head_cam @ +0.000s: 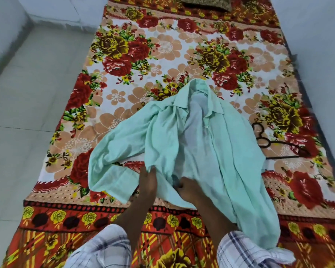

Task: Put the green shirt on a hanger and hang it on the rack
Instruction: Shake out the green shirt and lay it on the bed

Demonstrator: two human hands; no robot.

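Dark hanger (pixel 282 157) beside shirt (pixel 201 147) on bedsheet (pixel 162 55)

L sleeve (pixel 104 246) & R sleeve (pixel 244 248): white w/ dark blue-grey check lines, forearms bare.

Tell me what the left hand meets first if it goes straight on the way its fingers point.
The green shirt: the left hand points up the bed, fingertips already at the bunched fabric, so it would push into it.
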